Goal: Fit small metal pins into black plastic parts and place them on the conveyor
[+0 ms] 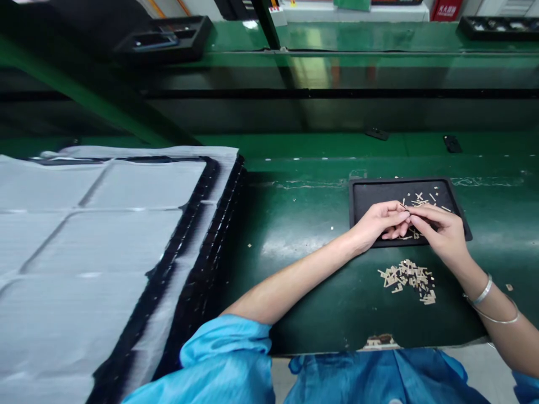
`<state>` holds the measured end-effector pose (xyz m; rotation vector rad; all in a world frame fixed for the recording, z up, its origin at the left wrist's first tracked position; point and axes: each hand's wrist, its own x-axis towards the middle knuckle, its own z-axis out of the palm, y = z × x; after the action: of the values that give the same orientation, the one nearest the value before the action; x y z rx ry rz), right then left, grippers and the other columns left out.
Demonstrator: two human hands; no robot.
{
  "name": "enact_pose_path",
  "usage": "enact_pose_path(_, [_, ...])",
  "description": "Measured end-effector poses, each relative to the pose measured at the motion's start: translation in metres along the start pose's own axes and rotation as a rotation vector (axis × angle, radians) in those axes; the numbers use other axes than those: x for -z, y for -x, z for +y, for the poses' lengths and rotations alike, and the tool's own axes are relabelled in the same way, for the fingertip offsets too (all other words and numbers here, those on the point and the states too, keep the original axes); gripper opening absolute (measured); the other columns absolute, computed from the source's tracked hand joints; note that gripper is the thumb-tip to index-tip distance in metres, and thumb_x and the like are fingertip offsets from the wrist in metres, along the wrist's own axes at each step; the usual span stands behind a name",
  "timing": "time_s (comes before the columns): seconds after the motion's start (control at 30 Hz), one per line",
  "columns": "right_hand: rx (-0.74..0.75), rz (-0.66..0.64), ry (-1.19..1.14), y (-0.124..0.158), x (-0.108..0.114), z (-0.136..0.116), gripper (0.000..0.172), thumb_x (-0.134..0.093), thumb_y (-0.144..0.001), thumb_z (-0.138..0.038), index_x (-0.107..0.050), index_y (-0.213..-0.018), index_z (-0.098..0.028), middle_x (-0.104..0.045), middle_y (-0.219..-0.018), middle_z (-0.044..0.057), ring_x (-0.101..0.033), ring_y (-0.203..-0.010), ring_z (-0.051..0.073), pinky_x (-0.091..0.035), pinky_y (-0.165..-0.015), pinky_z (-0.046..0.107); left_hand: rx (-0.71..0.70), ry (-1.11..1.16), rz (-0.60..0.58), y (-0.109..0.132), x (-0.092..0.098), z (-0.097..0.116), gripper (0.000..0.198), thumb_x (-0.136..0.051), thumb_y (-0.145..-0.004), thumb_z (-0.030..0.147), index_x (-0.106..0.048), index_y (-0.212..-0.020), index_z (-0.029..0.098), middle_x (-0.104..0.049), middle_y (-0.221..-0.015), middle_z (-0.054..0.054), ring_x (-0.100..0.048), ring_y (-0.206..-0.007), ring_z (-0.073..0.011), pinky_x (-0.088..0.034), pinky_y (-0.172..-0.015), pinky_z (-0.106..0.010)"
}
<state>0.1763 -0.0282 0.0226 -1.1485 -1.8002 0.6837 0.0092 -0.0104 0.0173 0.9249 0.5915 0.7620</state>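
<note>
Above a shallow black tray (pixel 365 193), my left hand (pixel 385 220) and my right hand (pixel 440 227) meet at the fingertips. Both are closed in a pinch around something small and dark, too tiny to name and mostly covered by the fingers. Small pale slivers (pixel 420 199) lie scattered in the tray, some of them under my hands. Nearer to me on the green bench sits a loose pile of small beige pieces (pixel 407 275), with a few dark bits among them.
A tall stack of black trays lined with white sheets (pixel 138 235) fills the left side. Two small dark parts (pixel 377 133) (pixel 452 143) lie toward the back of the green bench (pixel 303 241). Black trays (pixel 168 39) (pixel 501 27) stand on the upper ledge. The bench's front edge is chipped.
</note>
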Motion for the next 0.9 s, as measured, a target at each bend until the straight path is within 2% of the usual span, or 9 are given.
enact_pose_path(0.13, [0.057, -0.004, 0.08, 0.002, 0.0, -0.003, 0.022, -0.058, -0.086, -0.02, -0.073, -0.101, -0.024, -0.067, -0.074, 0.003, -0.061, -0.069, 0.016, -0.047, -0.058, 0.029, -0.002, 0.013, 0.034, 0.001, 0.001, 0.0, 0.025, -0.061, -0.078, 0.036, -0.053, -0.072, 0.013, -0.054, -0.056, 0.002, -0.04, -0.043, -0.0029, -0.021, -0.041, -0.017])
enact_pose_path(0.27, [0.076, 0.054, 0.116, 0.003, -0.002, -0.008, 0.015, -0.062, -0.082, -0.02, -0.073, -0.094, -0.021, -0.064, -0.068, 0.001, -0.054, -0.057, 0.013, -0.043, -0.051, 0.027, -0.008, -0.017, 0.063, 0.002, 0.001, 0.0, 0.025, -0.061, -0.076, 0.034, -0.054, -0.067, 0.013, -0.054, -0.054, 0.002, -0.04, -0.043, -0.0033, -0.021, -0.041, -0.018])
enact_pose_path(0.37, [0.002, 0.111, 0.095, 0.003, -0.004, -0.01, 0.005, -0.066, -0.079, -0.022, -0.071, -0.079, -0.02, -0.065, -0.066, 0.001, -0.052, -0.054, 0.011, -0.041, -0.047, 0.025, -0.021, -0.107, 0.064, 0.003, -0.001, 0.001, 0.024, -0.062, -0.074, 0.033, -0.054, -0.064, 0.012, -0.053, -0.052, 0.002, -0.04, -0.043, -0.0031, -0.023, -0.042, -0.017])
enact_pose_path(0.43, [-0.078, 0.125, 0.071, 0.003, -0.004, -0.009, 0.007, -0.064, -0.079, -0.021, -0.068, -0.073, -0.02, -0.065, -0.066, 0.0, -0.054, -0.053, 0.011, -0.042, -0.046, 0.023, -0.035, -0.177, 0.041, 0.004, -0.003, 0.002, 0.024, -0.063, -0.073, 0.032, -0.055, -0.063, 0.012, -0.052, -0.051, 0.003, -0.04, -0.044, -0.003, -0.026, -0.044, -0.017])
enact_pose_path(0.53, [-0.194, 0.153, 0.101, 0.002, -0.002, -0.003, 0.01, -0.063, -0.078, -0.021, -0.066, -0.069, -0.02, -0.065, -0.063, 0.0, -0.054, -0.051, 0.01, -0.041, -0.044, 0.022, -0.047, -0.219, 0.041, 0.005, -0.005, 0.003, 0.025, -0.062, -0.074, 0.033, -0.056, -0.063, 0.011, -0.051, -0.051, 0.003, -0.039, -0.045, -0.0028, -0.027, -0.045, -0.017])
enact_pose_path(0.6, [-0.22, 0.151, 0.142, 0.0, 0.0, 0.001, 0.006, -0.063, -0.078, -0.021, -0.068, -0.074, -0.02, -0.066, -0.067, 0.001, -0.054, -0.052, 0.011, -0.04, -0.044, 0.022, -0.063, -0.213, 0.076, 0.005, -0.005, 0.002, 0.025, -0.06, -0.076, 0.033, -0.056, -0.064, 0.011, -0.052, -0.052, 0.003, -0.039, -0.044, -0.0027, -0.027, -0.045, -0.018])
enact_pose_path(0.73, [-0.145, 0.062, 0.097, -0.001, 0.001, 0.001, 0.013, -0.059, -0.082, -0.02, -0.071, -0.087, -0.021, -0.07, -0.085, 0.004, -0.062, -0.069, 0.014, -0.046, -0.05, 0.022, -0.089, -0.248, 0.102, 0.004, -0.005, 0.0, 0.023, -0.058, -0.079, 0.032, -0.056, -0.068, 0.012, -0.051, -0.053, 0.004, -0.039, -0.045, -0.0028, -0.029, -0.046, -0.018])
enact_pose_path(0.9, [-0.031, 0.101, 0.089, 0.001, -0.001, -0.007, 0.005, -0.065, -0.079, -0.019, -0.067, -0.074, -0.02, -0.067, -0.076, 0.002, -0.057, -0.061, 0.012, -0.042, -0.047, 0.023, -0.107, -0.306, 0.063, 0.004, -0.003, -0.001, 0.024, -0.059, -0.079, 0.034, -0.056, -0.068, 0.012, -0.049, -0.054, 0.004, -0.043, -0.049, -0.0041, -0.032, -0.049, -0.018])
